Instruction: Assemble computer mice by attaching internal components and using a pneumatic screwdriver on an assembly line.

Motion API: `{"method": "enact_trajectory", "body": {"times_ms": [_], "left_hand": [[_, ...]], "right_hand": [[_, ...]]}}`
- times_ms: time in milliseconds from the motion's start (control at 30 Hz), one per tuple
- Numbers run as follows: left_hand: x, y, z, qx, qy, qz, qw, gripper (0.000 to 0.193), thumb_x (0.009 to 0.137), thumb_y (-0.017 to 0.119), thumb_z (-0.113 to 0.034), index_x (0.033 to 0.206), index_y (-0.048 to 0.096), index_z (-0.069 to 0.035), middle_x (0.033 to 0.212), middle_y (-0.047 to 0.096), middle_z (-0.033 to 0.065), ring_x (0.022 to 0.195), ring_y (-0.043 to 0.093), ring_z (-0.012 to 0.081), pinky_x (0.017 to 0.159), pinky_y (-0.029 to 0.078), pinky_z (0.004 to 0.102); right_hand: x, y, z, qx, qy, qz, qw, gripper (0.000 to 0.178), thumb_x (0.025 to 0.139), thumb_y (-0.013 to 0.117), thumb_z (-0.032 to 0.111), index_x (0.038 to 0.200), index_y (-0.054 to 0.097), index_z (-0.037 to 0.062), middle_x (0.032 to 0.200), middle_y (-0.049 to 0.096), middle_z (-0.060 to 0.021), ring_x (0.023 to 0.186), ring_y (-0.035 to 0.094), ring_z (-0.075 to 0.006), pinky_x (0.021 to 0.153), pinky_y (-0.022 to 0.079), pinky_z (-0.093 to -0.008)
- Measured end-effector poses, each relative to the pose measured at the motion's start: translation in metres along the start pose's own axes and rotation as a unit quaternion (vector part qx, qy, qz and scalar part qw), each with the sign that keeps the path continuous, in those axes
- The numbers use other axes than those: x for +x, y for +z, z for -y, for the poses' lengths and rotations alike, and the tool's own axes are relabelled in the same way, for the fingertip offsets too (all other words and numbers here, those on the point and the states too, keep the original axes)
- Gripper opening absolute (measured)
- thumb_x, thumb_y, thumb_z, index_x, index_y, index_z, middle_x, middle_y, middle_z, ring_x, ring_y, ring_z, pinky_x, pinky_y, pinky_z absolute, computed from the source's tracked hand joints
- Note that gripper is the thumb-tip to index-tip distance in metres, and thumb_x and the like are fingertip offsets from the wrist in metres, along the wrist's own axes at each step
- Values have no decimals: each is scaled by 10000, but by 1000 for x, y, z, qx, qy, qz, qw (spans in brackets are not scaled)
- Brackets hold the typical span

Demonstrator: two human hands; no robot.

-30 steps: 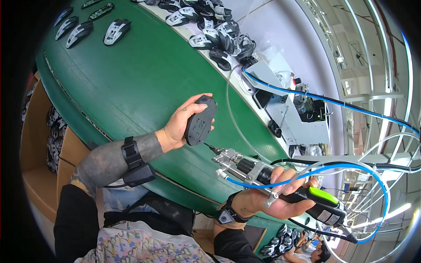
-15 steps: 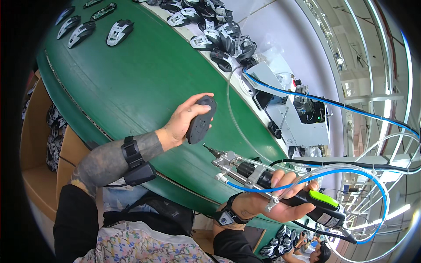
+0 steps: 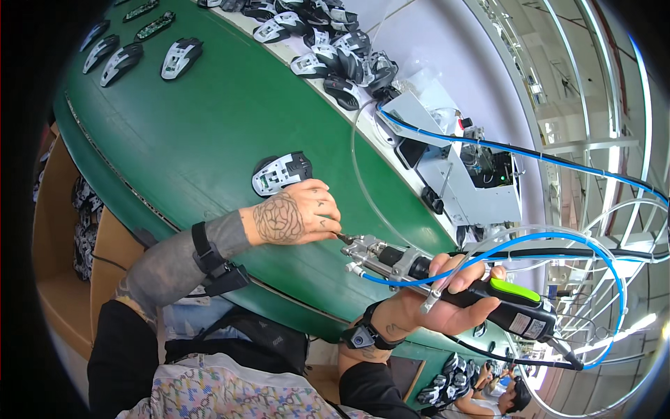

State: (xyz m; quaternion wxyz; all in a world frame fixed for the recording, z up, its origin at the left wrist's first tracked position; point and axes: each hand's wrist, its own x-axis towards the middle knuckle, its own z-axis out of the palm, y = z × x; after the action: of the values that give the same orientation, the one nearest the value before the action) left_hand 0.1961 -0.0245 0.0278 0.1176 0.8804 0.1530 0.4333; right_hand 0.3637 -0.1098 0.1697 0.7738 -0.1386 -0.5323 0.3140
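Note:
My left hand [image 3: 296, 216], back upward, has its fingers pressed together at the tip of the screwdriver; whatever they pinch is hidden. Just beyond it a computer mouse shell [image 3: 281, 174], white and grey with dark sides, lies on the green mat. My right hand [image 3: 457, 293] is wrapped around a black electric screwdriver [image 3: 516, 307] with a lime-green lever, a metal feed head at its front and blue and clear hoses. Its tip points left, toward my left fingertips.
More mouse shells [image 3: 181, 59] and green circuit boards [image 3: 155, 26] lie far left on the mat [image 3: 209, 119]. A pile of mice [image 3: 342, 52] fills the ledge, beside a white machine [image 3: 481, 181]. A cardboard box [image 3: 52, 237] stands left; co-workers [image 3: 499, 398] sit lower right.
The mouse, held underside up in my left hand before, now lies on the mat. My left hand has turned over and moved to the screwdriver tip. My right hand has barely shifted.

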Motion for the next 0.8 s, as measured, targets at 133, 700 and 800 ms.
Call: {"method": "enact_trajectory", "body": {"times_ms": [133,700,800], "left_hand": [[-1,3,1,-51,-4,-17,999,145,802,639,-279,817,652,-135,824,613,-36,849,562,131,875,393,324],[4,-13,-2,-57,-44,-24,997,357,729,685,-443,830,633,-105,850,617,32,833,562,224,810,408,352],[6,-29,3,-43,-135,17,990,431,727,677,-453,941,611,-85,967,593,78,923,548,270,839,406,391]], "right_hand": [[2,1,1,6,-4,1,1000,371,944,425,345,1152,358,46,681,500,-79,512,484,-165,522,443,-332],[8,-1,3,-47,49,19,998,378,907,501,321,1107,385,22,672,512,-99,521,499,-174,483,437,-324],[11,-2,6,-114,60,-20,992,376,880,534,297,1078,408,3,664,508,-106,518,493,-176,490,441,-303]]}}
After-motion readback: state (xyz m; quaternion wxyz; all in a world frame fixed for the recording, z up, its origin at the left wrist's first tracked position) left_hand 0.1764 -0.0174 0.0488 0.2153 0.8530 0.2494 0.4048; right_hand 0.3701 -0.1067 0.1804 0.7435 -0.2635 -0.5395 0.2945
